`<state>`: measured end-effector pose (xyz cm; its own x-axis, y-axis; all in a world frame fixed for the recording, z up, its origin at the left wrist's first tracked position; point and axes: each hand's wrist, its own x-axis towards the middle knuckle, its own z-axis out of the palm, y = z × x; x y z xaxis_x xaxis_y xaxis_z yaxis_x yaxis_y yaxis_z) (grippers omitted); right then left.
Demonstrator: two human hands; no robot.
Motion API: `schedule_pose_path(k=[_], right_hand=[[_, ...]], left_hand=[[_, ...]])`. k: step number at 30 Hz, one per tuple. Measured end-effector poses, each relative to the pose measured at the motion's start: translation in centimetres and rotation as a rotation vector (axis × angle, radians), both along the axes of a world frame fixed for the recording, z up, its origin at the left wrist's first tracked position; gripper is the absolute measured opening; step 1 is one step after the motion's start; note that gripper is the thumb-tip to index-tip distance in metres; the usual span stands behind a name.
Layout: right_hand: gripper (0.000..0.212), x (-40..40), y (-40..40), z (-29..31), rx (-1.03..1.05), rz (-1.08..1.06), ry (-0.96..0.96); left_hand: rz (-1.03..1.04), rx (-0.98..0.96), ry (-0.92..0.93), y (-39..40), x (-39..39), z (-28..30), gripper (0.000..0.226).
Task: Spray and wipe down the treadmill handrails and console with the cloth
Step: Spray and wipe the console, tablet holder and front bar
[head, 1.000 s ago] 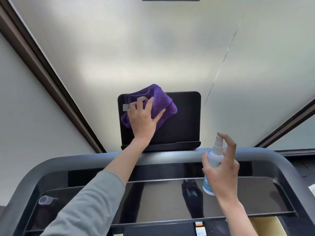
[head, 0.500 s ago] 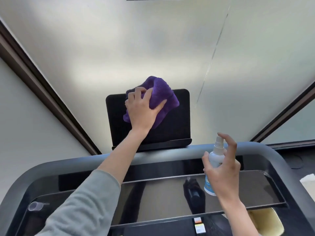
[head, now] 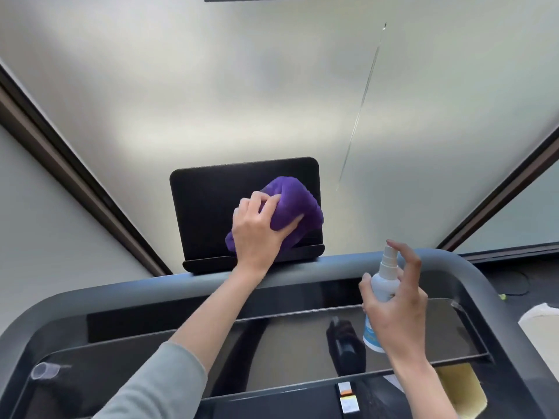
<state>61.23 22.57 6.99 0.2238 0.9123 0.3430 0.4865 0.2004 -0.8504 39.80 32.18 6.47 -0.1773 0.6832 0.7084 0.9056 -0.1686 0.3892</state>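
My left hand presses a bunched purple cloth against the lower right part of the black console screen, which stands upright on the grey front handrail. The cloth covers the screen's right edge. My right hand holds a small white spray bottle upright over the glossy console panel, with the index finger curved above the nozzle. The bottle's lower half is hidden behind my palm.
The grey handrail curves round on both sides of the console. A frosted window with dark frames fills the view behind. A small clear cup lies at the panel's left end; a white object sits at far right.
My left hand slid the cloth from the screen's upper left across and down to its lower right. My right hand stayed nearly still with the bottle.
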Motion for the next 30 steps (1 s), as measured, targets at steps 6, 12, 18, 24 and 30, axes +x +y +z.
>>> schedule_pose_path(k=[6,12,18,24,30], right_hand=[[0.063,1.2,0.0,0.2,-0.015,-0.042,0.008],[0.062,0.9,-0.6,-0.3,-0.025,-0.035,0.018],[0.064,1.7,-0.3,0.2,0.019,-0.048,-0.001],[0.064,2.3,-0.4,0.0,-0.013,-0.086,-0.020],[0.065,2.6,-1.0,0.0,-0.027,-0.098,-0.018]], left_hand=[[0.048,-0.193,0.132,6.0,2.2,2.9,0.047],[-0.096,-0.145,0.066,1.1,2.7,-1.6,0.033],[-0.070,-0.078,0.028,1.0,3.6,0.6,0.031],[-0.148,-0.164,0.177,6.0,4.7,3.6,0.040],[-0.247,-0.269,0.116,0.3,3.9,-1.0,0.033]])
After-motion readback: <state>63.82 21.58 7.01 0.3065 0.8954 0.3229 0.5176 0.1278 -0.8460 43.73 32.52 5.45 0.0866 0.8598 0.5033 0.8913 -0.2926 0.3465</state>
